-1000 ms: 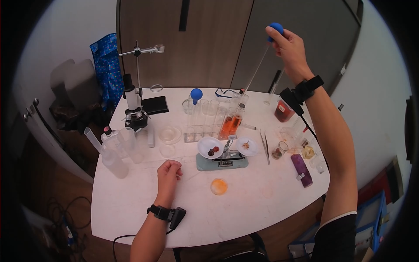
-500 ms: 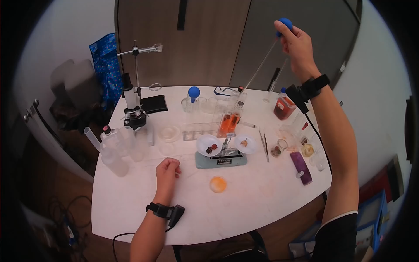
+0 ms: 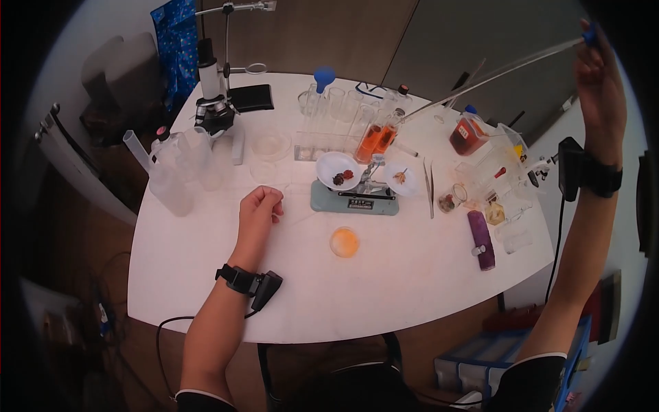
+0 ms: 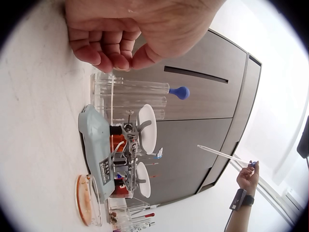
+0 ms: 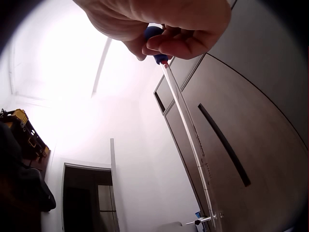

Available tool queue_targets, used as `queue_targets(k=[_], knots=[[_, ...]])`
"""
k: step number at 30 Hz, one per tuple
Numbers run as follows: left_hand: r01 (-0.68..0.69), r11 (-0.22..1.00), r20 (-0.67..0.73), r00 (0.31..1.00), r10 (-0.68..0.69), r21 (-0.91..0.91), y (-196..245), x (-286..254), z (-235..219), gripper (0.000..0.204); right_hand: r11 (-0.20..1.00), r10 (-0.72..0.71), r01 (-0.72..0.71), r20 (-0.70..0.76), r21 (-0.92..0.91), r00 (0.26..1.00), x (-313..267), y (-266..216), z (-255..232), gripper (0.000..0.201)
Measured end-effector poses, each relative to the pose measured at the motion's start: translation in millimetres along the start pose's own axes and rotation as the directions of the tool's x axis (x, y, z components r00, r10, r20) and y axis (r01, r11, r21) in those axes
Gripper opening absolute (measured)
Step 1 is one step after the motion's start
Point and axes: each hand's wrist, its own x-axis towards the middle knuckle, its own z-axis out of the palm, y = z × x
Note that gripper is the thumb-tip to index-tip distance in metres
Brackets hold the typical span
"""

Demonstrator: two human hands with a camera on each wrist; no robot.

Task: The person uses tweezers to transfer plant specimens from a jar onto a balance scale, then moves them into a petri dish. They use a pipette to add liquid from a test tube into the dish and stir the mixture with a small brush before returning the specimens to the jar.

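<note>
High at the right of the head view, my right hand grips the blue rubber bulb of a long glass pipette. The pipette slants down to the left, and in the left wrist view its tip hangs in open air. My left hand rests on the white table with fingers loosely curled and nothing in them. Right of it stands a pale green balance, dark and red bits on its left pan and dry bits on the right one. A petri dish with orange contents lies before the balance.
Glass vessels of orange liquid stand behind the balance, beside a test tube rack. A microscope and plastic bottles are at left. Tweezers, a red-filled jar and a purple piece lie right.
My right hand has swung out to the right with the pipette, which now slants much flatter. The head view has tilted downward. My left hand stays by the balance.
</note>
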Motion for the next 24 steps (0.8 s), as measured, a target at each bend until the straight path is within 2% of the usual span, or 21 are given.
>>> queue_targets(k=[2, 4, 8, 11, 17, 24], knots=[[-0.008, 1.0, -0.005, 1.0, 0.008, -0.007, 0.4, 0.1, 0.4, 0.014, 1.0, 0.002, -0.006, -0.177, -0.02, 0.984, -20.4, -7.0, 17.4, 0.045], [-0.01, 1.0, -0.002, 1.0, 0.01, -0.009, 1.7, 0.5, 1.0, 0.014, 0.998, 0.001, -0.013, -0.211, -0.056, 0.978, -41.3, -10.1, 28.7, 0.045], [0.008, 1.0, 0.009, 1.0, -0.008, 0.017, 1.8, -0.3, -0.8, 0.014, 0.992, 0.128, -0.128, 0.044, -0.009, 0.991, -76.7, -1.1, 15.5, 0.044], [0.008, 1.0, 0.011, 1.0, -0.008, 0.014, 1.1, 0.7, -0.6, 0.014, 0.972, 0.188, -0.202, 0.118, 0.117, 0.975, -107.1, 14.8, 21.2, 0.04], [0.01, 1.0, 0.01, 1.0, -0.01, 0.01, 2.3, 0.5, 0.0, 0.014, 0.913, 0.312, -0.316, 0.06, 0.259, 0.948, -147.3, 42.3, 46.7, 0.038], [0.014, 1.0, 0.018, 1.0, -0.015, 0.019, 2.4, 0.6, 0.7, 0.014, 0.908, 0.371, -0.358, -0.023, 0.216, 0.928, -163.1, 54.4, 50.4, 0.039]])
